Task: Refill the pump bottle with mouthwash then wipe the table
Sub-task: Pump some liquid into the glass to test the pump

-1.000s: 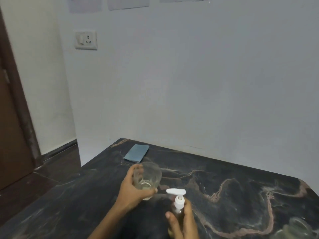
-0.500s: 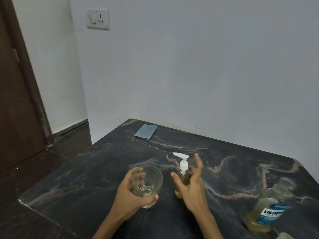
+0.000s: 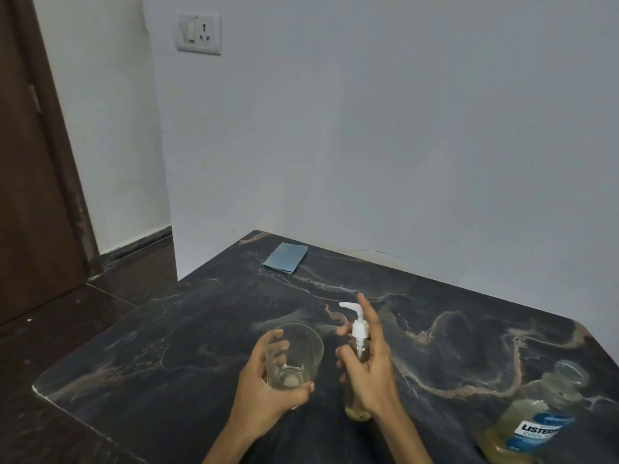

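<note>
A clear pump bottle (image 3: 355, 408) with a white pump head stands on the dark marble table (image 3: 167, 346), a little yellowish liquid at its bottom. My right hand (image 3: 373, 373) wraps the bottle from the right. Its thumb and lower fingers curl round the neck below the pump collar, and the index finger points up. Left of it my left hand (image 3: 264, 393) grips a clear glass (image 3: 296, 354) holding a shallow layer of liquid. An uncapped mouthwash bottle (image 3: 532, 425) with a blue label stands at the lower right, about half full. A folded blue cloth (image 3: 285, 258) lies at the table's far corner.
The table stands against a white wall with a socket plate (image 3: 199, 33). Its left edge drops to a dark floor (image 3: 67, 329), and a brown door (image 3: 30, 195) stands further left. The two hands, glass and pump bottle are close to the table's near edge.
My right hand has shifted from the bottle's lower body up to its neck, and its fingers have closed in. My left hand keeps the glass. The view has tilted down, which brings the mouthwash bottle into sight.
</note>
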`<state>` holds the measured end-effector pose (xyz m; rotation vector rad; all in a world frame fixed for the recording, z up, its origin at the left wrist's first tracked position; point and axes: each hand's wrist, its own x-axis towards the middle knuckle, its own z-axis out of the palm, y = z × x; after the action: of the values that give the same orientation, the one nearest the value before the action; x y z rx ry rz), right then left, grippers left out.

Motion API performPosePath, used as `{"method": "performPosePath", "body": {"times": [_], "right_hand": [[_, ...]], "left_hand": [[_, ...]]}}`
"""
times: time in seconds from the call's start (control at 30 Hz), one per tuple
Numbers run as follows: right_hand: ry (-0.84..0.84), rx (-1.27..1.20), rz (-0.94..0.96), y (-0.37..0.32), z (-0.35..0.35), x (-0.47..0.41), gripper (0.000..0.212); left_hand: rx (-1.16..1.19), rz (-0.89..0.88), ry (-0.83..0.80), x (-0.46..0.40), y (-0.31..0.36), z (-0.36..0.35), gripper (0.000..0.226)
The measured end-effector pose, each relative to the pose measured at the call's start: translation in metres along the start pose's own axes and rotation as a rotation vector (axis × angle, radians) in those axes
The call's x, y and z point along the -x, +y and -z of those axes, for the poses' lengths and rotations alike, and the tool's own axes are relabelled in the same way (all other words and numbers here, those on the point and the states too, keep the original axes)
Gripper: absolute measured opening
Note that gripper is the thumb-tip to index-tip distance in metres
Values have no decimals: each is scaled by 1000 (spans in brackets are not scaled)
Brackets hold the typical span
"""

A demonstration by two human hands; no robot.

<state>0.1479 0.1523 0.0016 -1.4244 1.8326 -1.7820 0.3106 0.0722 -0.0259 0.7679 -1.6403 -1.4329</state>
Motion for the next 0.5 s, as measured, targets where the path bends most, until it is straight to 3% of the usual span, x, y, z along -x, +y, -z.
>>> {"method": "performPosePath", "body": {"times": [0.5], "right_hand": [[-258,75,-57,-33,-2,10,80]], "left_hand": [[-36,-16,36,1,-8,-3,93]]}}
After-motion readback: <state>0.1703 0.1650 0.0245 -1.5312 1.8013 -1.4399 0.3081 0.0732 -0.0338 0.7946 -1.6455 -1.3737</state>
